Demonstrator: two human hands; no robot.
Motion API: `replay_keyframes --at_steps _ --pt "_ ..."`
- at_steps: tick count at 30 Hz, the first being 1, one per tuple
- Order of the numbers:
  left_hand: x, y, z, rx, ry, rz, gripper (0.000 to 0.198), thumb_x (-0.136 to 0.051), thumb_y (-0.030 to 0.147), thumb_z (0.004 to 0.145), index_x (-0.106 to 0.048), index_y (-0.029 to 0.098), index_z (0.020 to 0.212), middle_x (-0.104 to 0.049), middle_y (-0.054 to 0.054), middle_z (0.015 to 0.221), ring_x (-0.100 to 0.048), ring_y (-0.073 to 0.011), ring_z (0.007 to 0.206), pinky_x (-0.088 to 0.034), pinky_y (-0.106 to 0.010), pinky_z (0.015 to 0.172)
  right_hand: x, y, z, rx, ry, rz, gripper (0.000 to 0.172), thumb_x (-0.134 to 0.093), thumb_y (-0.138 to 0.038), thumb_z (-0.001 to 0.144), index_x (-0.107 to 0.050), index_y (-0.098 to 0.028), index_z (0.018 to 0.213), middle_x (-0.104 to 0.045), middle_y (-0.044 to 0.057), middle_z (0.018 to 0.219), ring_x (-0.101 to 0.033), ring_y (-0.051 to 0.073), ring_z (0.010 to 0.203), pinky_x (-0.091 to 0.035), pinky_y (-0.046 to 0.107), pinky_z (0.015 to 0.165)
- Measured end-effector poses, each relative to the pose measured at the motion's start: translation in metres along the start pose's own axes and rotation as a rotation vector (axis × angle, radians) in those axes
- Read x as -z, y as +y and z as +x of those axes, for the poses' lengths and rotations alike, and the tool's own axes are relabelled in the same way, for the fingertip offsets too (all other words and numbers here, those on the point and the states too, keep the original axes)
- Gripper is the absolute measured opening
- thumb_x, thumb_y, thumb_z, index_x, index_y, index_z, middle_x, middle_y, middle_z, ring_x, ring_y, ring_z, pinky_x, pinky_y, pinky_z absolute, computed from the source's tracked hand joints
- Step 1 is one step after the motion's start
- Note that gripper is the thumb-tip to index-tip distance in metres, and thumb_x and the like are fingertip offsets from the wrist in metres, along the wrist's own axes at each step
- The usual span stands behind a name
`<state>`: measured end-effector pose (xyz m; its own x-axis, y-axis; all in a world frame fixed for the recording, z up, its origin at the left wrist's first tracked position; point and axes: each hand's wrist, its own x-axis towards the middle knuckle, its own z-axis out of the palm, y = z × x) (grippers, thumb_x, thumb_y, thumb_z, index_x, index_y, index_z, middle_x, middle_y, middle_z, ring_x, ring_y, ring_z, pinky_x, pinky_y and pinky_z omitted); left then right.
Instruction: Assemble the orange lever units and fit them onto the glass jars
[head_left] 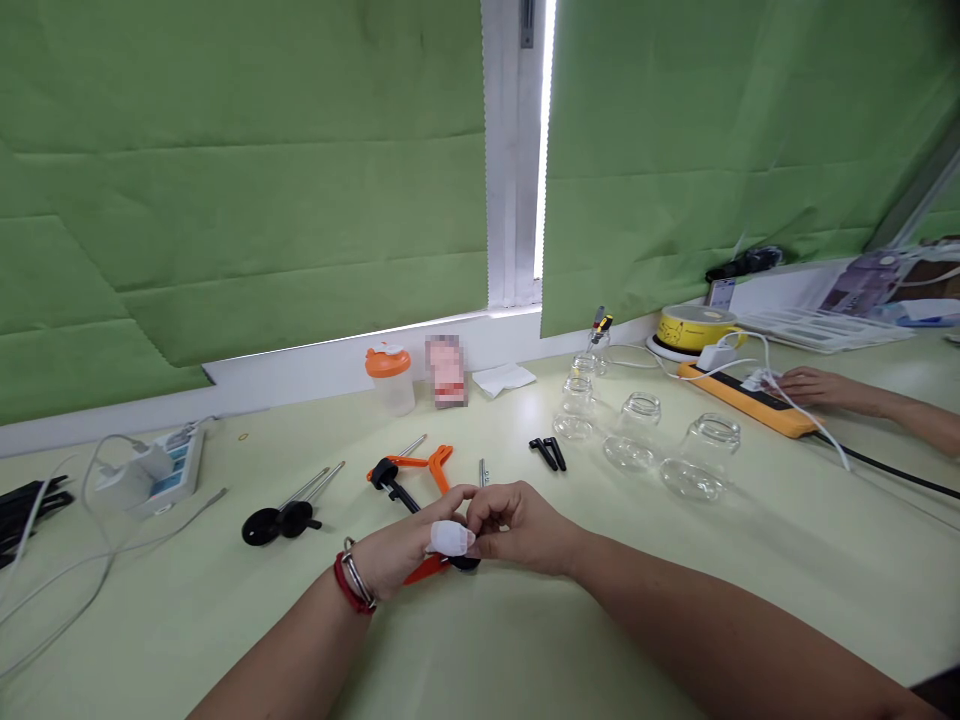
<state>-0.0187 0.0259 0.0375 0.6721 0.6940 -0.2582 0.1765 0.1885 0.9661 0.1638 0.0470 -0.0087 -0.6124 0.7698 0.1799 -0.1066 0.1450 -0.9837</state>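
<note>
My left hand (409,550), with a white wrapping (451,539) on the thumb, is closed around a black-and-orange plastic assembly. Its orange piece (426,570) and a black rounded end show beneath the fingers. Pressed against it, my right hand (525,530) has thumb and fingers pinched together; what they grip is hidden. Just beyond my fingers, a small metal bolt (483,472) is visible. Behind the left hand are an orange forked part (439,466) and a black rod with a round end (385,474). Two black handle-like pieces (548,453) lie farther right.
Several glass jars (700,465) stand to the right. Two black discs with metal rods (279,522) lie left, near a white power strip (176,470) and cables. An orange-lidded cup (391,380) stands at the back. Another person's hand (814,385) is by an orange power strip (750,398).
</note>
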Motion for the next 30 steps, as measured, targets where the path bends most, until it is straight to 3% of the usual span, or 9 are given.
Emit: replay_keyframes --at_steps 15,22,30 --pt "0.001 0.005 -0.002 -0.005 0.002 0.089 0.059 -0.057 0.037 0.071 -0.042 0.023 0.126 -0.053 -0.005 0.109 -0.044 -0.0239 0.105 -0.033 -0.04 0.094 0.002 -0.004 0.0 0.088 -0.012 -0.097 0.008 -0.072 -0.022 0.065 -0.073 -0.019 0.073 -0.063 0.001 0.075 -0.056 0.014 0.071 -0.046 0.026 0.065" --pt "-0.005 0.015 -0.004 -0.067 0.01 0.228 0.052 -0.057 0.03 0.071 -0.044 0.02 0.12 -0.052 -0.004 0.102 -0.046 -0.0226 0.098 -0.037 -0.04 0.09 -0.001 -0.005 -0.001 -0.003 0.045 -0.049 0.019 -0.074 -0.022 0.061 -0.067 -0.015 0.077 -0.059 -0.001 0.068 -0.048 0.009 0.058 -0.041 0.024 0.056" --pt "-0.008 0.011 -0.004 -0.081 0.1 0.387 0.073 -0.071 0.032 0.064 -0.035 0.024 0.126 -0.052 -0.005 0.109 -0.051 -0.0237 0.097 -0.042 -0.04 0.087 0.003 -0.004 -0.001 0.012 0.062 -0.073 0.017 -0.073 -0.021 0.06 -0.067 -0.016 0.075 -0.061 0.001 0.072 -0.05 0.01 0.06 -0.042 0.024 0.056"
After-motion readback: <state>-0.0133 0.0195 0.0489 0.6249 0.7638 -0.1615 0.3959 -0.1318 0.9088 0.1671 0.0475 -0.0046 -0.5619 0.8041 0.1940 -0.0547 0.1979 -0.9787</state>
